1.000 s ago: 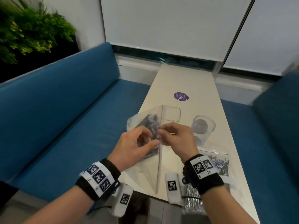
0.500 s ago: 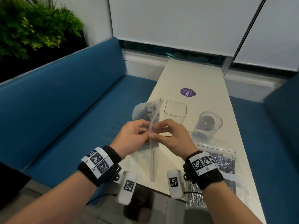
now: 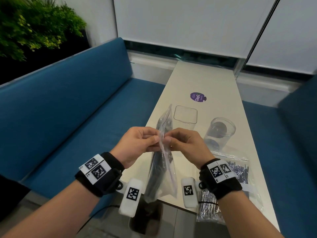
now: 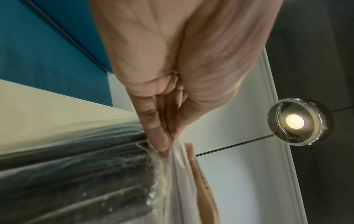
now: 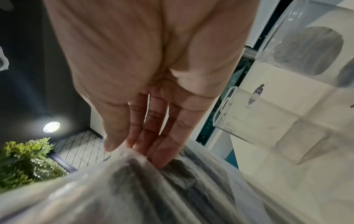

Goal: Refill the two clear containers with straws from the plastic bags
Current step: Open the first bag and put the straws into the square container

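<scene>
Clear plastic zip bag of dark straws (image 3: 162,162) mid-frame, top edge pinched by left hand (image 3: 139,145) and right hand (image 3: 184,145). Pull both lips apart evenly; square clear container (image 3: 185,114) and round clear container (image 3: 220,133) wait just behind.

A clear plastic zip bag of dark straws (image 3: 162,162) is held edge-on above the near end of the pale worktop (image 3: 221,86), its top strip pinched from either side. Beyond it stands an empty clear square container (image 3: 185,115), upright, and to its right a clear round container (image 3: 220,133), also upright. A second clear plastic bag of silvery-wrapped straws (image 3: 240,170) lies flat on the near right of the worktop, overhanging its near edge.
</scene>
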The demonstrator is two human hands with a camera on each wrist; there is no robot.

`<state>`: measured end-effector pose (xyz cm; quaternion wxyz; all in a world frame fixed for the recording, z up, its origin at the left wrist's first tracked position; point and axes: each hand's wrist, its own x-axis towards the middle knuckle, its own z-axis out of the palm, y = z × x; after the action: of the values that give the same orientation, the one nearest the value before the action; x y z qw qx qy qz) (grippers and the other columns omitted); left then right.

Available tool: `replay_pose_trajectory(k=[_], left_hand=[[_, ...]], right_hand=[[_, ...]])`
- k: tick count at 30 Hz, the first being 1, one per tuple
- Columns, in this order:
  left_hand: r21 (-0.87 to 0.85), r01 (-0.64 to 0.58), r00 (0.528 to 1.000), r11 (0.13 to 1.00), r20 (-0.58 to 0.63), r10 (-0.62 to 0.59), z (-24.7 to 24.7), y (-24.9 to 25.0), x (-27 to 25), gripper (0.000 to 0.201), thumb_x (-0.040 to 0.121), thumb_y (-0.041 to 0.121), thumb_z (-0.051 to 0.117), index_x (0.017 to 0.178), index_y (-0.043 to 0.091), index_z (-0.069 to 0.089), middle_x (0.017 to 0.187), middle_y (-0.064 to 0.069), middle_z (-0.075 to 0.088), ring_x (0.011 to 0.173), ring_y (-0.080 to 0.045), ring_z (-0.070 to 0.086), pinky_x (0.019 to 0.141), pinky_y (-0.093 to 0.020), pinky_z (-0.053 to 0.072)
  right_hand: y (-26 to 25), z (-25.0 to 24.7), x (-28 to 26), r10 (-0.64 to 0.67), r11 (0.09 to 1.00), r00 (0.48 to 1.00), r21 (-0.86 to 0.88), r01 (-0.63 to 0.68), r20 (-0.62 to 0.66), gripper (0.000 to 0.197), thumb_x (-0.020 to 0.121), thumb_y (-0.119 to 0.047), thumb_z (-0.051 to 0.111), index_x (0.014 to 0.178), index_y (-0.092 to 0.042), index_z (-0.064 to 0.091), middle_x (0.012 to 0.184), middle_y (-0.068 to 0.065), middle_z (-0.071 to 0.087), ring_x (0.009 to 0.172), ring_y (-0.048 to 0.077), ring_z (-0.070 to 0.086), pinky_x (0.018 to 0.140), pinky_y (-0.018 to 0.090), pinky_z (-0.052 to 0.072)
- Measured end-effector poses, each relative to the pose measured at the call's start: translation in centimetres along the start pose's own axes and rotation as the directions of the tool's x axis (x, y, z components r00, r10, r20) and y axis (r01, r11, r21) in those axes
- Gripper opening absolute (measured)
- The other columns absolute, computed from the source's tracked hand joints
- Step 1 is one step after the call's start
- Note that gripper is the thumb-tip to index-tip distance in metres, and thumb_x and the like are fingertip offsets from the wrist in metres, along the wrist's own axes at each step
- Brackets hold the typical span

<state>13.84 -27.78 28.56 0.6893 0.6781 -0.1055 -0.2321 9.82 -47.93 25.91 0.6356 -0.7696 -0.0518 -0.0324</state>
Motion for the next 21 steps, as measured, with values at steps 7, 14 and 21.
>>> replay_pose_trajectory(k=[7, 14, 21], left_hand=[[-0.028, 0.013, 0.998, 1.0, -0.069, -0.015, 0.6, 0.2, 0.0, 0.016, 0.091, 0.006, 0.075, 0.101, -0.006, 0.074, 0.089, -0.019, 0.078, 0.076, -0.022, 0.075, 0.074, -0.029, 0.064], [0.0, 0.027, 0.997, 1.0, -0.068, -0.027, 0.2, 0.1, -0.1, 0.013, 0.095, -0.001, 0.068, 0.102, -0.01, 0.073, 0.092, -0.021, 0.076, 0.078, -0.022, 0.075, 0.07, -0.027, 0.062], [-0.017, 0.018, 0.993, 1.0, -0.117, -0.02, 0.4, 0.2, -0.3, 0.017, 0.087, 0.011, 0.079, 0.097, -0.003, 0.078, 0.092, -0.023, 0.079, 0.075, -0.024, 0.073, 0.07, -0.03, 0.064]], right_hand=[[-0.3, 0.3, 0.1, -0.041, 0.987, 0.999, -0.155, 0.041, 0.0, 0.025, 0.079, -0.019, 0.09, 0.098, -0.025, 0.075, 0.093, 0.001, 0.081, 0.085, 0.019, 0.077, 0.086, 0.04, 0.063], [0.4, 0.9, -0.5, -0.04, 0.994, 0.997, -0.101, 0.032, -0.073, 0.015, 0.083, -0.018, 0.087, 0.077, -0.028, 0.079, 0.08, 0.008, 0.081, 0.074, 0.032, 0.076, 0.074, 0.046, 0.063], [-0.1, 1.4, -1.2, -0.028, 0.998, 0.994, -0.067, 0.021, -0.105, 0.007, 0.09, -0.018, 0.08, 0.084, -0.017, 0.077, 0.079, 0.005, 0.076, 0.065, 0.018, 0.069, 0.066, 0.038, 0.061]])
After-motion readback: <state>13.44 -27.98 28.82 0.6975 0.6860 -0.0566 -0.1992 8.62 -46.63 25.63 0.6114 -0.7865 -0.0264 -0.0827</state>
